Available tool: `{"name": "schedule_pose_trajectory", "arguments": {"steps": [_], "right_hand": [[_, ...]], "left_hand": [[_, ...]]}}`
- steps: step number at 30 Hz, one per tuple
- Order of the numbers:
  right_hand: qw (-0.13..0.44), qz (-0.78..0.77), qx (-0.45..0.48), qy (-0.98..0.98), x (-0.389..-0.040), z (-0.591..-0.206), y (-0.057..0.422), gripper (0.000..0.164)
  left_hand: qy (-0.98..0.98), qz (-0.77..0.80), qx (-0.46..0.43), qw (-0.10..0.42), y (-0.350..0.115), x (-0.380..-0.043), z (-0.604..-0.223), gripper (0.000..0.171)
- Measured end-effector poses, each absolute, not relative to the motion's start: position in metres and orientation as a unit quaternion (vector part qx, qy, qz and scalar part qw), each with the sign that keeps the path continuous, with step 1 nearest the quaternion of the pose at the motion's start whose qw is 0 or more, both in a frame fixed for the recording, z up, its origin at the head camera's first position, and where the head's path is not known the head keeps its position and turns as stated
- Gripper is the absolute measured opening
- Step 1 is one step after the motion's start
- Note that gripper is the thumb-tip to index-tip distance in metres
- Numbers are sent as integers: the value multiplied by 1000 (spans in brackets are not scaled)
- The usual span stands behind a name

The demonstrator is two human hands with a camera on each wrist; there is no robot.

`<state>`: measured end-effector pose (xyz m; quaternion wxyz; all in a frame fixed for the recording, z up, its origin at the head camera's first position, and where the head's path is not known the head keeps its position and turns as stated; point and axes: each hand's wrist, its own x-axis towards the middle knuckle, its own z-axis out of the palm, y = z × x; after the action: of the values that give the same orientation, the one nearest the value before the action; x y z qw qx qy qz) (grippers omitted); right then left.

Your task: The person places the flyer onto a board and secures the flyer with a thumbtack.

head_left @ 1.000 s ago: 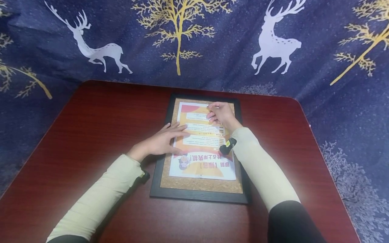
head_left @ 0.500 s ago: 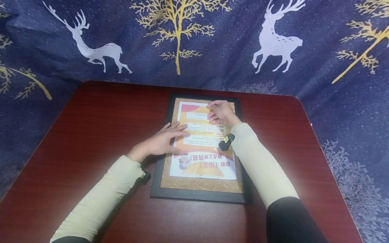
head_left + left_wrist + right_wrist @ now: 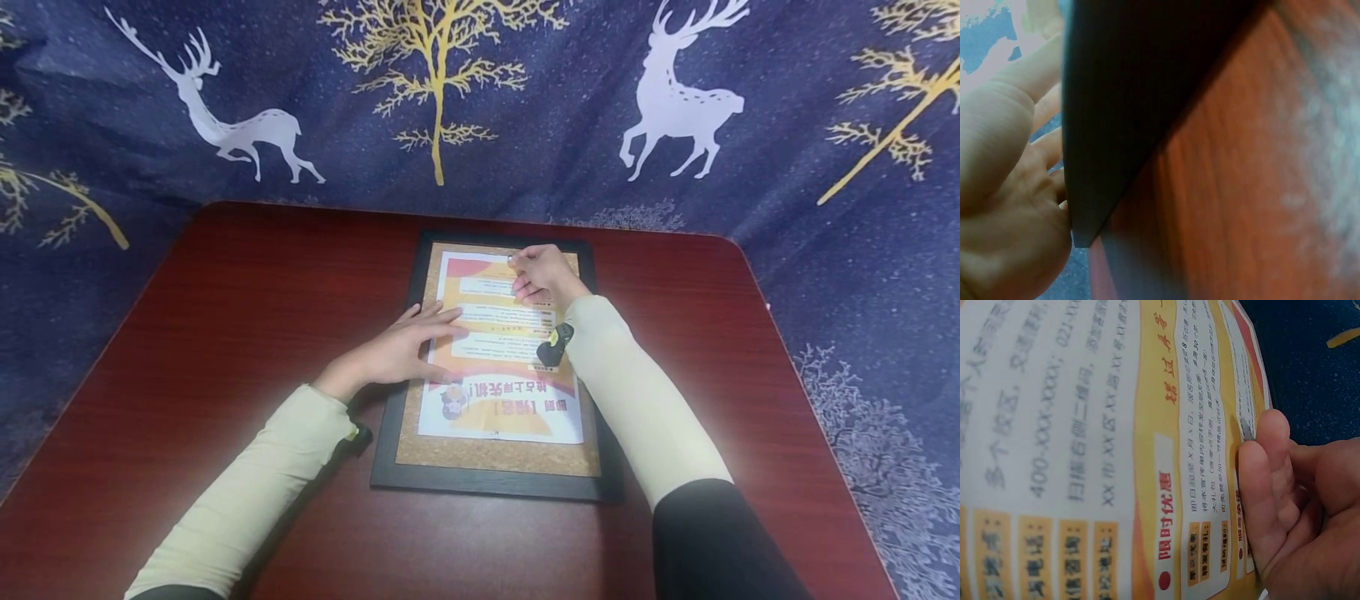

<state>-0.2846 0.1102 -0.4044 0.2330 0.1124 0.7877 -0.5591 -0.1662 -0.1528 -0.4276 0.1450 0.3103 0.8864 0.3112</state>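
Observation:
A printed flyer, orange, white and pink, lies upside down to me on a cork board with a black frame. My left hand rests spread over the left edge of board and flyer; its palm shows beside the frame in the left wrist view. At the flyer's far edge, my right hand has thumb and forefinger together on a tiny pale thing, apparently a pushpin, mostly hidden by the fingertips. Its other fingers are curled in the right wrist view. A tiny pin-like spot sits at the flyer's near edge.
The board lies on a dark red wooden table with rounded far corners. Behind the table hangs a blue cloth printed with white deer and yellow trees. Each wrist carries a small black camera.
My right wrist and forearm shift slightly up and to the left, while its fingertips stay at the flyer's far edge. The left hand, flyer and board hold still.

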Motion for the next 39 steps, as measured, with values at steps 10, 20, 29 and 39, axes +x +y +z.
{"name": "schedule_pose_trajectory", "arguments": {"steps": [10,20,29,39], "right_hand": [[251,-501,84,824,-286,-397,105,18],[267,-476,75,835,-289,-389,103,18],[279,-444,61,849,-297,-385,102,14],[276,-434,58,855,-297,-381,100,16]], "left_hand": [[886,309,313,144,-154,-165,-429,74],[883,315,317,141,-154,-166,-428,74],[884,311,318,140,-154,-166,-431,74],[885,310,319,136,-155,-166,-430,73]]}}
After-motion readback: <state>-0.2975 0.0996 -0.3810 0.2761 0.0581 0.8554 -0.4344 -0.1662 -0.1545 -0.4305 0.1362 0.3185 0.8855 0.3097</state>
